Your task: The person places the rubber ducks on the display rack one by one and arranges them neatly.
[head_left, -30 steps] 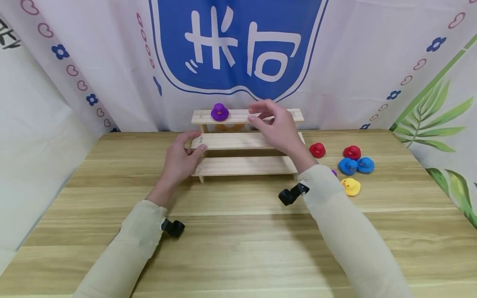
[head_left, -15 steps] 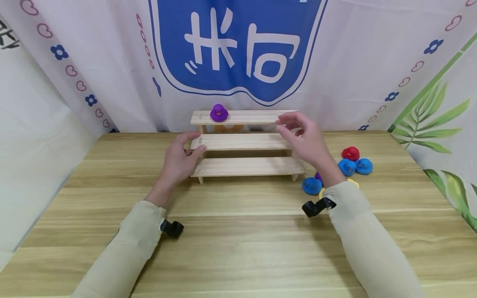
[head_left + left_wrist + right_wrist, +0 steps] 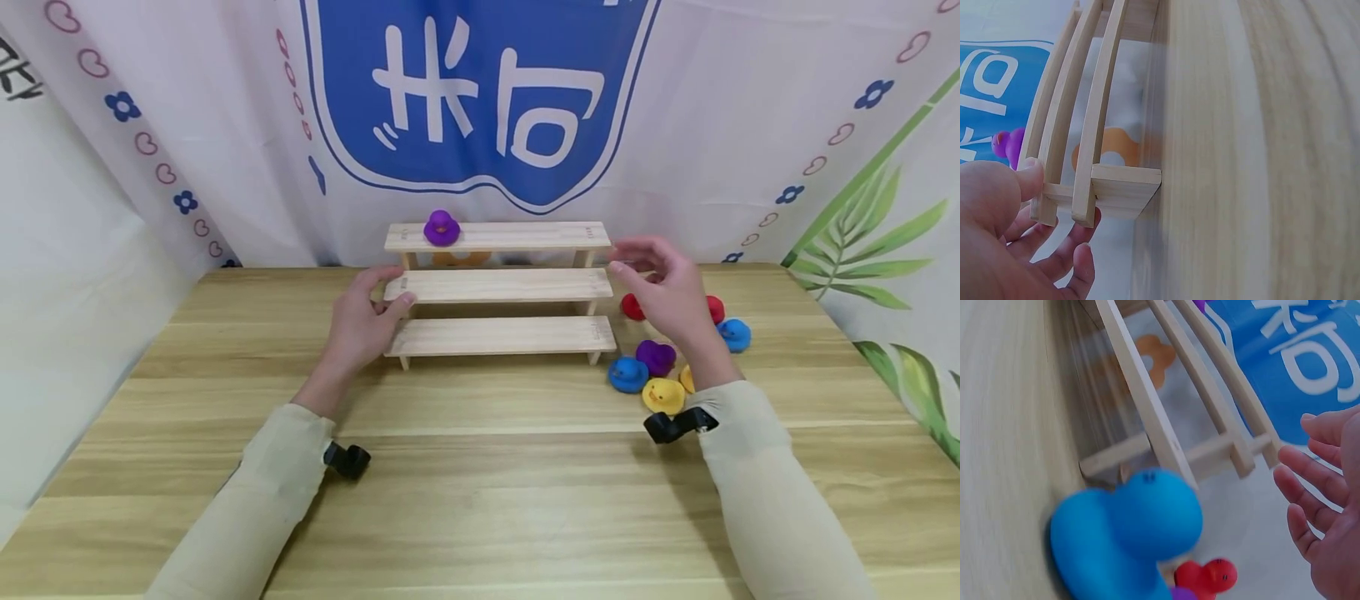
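Note:
A three-step wooden display stand [image 3: 495, 286] stands at the back of the table. One purple rubber duck [image 3: 442, 228] sits on its top step, left of the middle. My left hand [image 3: 360, 323] holds the left end of the middle step; in the left wrist view the thumb [image 3: 1030, 178] lies on one side of the boards, fingers on the other. My right hand [image 3: 663, 287] hovers just past the stand's right end, fingers loosely bent, holding nothing. Under it lie a red duck [image 3: 632, 307], a purple duck [image 3: 656, 357] and a blue duck [image 3: 628, 375].
More rubber ducks lie right of the stand: a yellow duck [image 3: 663, 396], another blue duck [image 3: 737, 336] and a red duck [image 3: 716, 308] partly behind the right wrist. A printed curtain [image 3: 480, 100] hangs behind the table [image 3: 480, 500].
My right hand has moved rightward from above the top step to beyond the stand's right end, uncovering the boards. My left hand and the purple duck on top have stayed in place.

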Demonstrator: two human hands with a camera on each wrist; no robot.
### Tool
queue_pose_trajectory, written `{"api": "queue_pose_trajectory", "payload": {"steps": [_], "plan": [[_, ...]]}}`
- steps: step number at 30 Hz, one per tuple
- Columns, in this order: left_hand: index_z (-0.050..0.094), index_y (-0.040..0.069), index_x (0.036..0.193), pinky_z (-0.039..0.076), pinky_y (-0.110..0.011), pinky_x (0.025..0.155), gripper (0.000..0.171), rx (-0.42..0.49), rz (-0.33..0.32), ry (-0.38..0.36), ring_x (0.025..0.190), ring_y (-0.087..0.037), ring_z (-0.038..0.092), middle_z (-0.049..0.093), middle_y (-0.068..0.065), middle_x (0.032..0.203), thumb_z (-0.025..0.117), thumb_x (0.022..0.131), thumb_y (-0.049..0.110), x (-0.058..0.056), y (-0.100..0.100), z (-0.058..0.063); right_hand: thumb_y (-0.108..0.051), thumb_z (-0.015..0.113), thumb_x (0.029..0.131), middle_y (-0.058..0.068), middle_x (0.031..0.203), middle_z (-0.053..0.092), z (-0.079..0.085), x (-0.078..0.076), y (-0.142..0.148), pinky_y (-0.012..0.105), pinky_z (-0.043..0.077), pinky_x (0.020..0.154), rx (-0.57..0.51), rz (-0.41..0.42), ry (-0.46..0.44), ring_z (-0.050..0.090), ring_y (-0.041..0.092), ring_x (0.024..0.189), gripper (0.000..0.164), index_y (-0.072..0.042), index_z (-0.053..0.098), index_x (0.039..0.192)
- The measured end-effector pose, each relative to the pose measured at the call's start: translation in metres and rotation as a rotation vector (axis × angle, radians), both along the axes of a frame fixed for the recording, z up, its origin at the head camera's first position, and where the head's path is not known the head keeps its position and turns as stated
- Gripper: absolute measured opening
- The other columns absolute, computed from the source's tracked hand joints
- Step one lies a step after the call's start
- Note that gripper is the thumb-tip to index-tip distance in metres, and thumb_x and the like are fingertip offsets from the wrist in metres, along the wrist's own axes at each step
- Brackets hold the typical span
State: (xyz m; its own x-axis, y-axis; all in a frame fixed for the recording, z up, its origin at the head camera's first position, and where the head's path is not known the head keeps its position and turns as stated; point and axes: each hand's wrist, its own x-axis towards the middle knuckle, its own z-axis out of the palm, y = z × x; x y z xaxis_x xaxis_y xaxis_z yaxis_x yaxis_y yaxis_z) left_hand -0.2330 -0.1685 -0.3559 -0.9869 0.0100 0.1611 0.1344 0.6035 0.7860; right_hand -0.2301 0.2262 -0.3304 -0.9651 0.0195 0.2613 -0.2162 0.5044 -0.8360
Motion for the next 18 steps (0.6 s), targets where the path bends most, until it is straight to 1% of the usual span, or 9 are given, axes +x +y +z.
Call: {"api": "queue_pose_trajectory", "payload": {"steps": [4,8,13,15,18], "plan": [[0.055,0.012,0.153,0.049,-0.022,0.059,0.049,0.001,0.001,-0.002,0.073,-0.017,0.056,0.050,-0.014,0.160,0.067,0.106,0.025,0.000,0.000,0.000,-0.041,0.068,0.104,0.006,0.140,0.071,-0.006,-0.002,0.012,0.025,0.047,0.097,-0.024,-0.024,-0.031,0.060,0.010,0.117,0.046,-0.018,0.062,0.143],[0.055,0.013,0.152,0.049,-0.022,0.060,0.049,0.004,0.004,-0.001,0.075,-0.017,0.057,0.050,-0.014,0.161,0.067,0.106,0.024,0.000,0.000,-0.001,-0.037,0.070,0.104,0.008,0.140,0.071,-0.013,-0.005,0.023,0.021,0.049,0.094,-0.042,-0.032,-0.070,0.060,0.011,0.114,0.045,-0.017,0.061,0.143],[0.055,0.013,0.152,0.049,-0.022,0.059,0.049,0.003,0.001,0.002,0.074,-0.017,0.056,0.050,-0.014,0.161,0.067,0.106,0.024,0.000,-0.001,-0.001,-0.038,0.072,0.102,0.007,0.142,0.070,-0.022,-0.009,0.034,0.018,0.051,0.089,0.004,-0.056,-0.135,0.060,0.012,0.116,0.049,-0.018,0.059,0.145],[0.055,0.013,0.153,0.049,-0.022,0.058,0.049,0.007,-0.003,0.000,0.073,-0.016,0.056,0.050,-0.014,0.161,0.067,0.106,0.024,0.000,0.000,0.000,-0.036,0.072,0.102,0.007,0.143,0.069,-0.024,-0.009,0.037,0.020,0.051,0.088,0.016,-0.062,-0.161,0.060,0.015,0.120,0.050,-0.018,0.058,0.147],[0.056,0.013,0.152,0.050,-0.022,0.056,0.049,0.017,-0.004,-0.002,0.071,-0.016,0.056,0.049,-0.014,0.161,0.067,0.106,0.024,0.000,-0.001,0.000,-0.032,0.073,0.102,0.006,0.146,0.067,-0.025,-0.010,0.038,0.025,0.052,0.092,0.039,-0.068,-0.196,0.060,0.021,0.127,0.053,-0.017,0.055,0.149]]}}
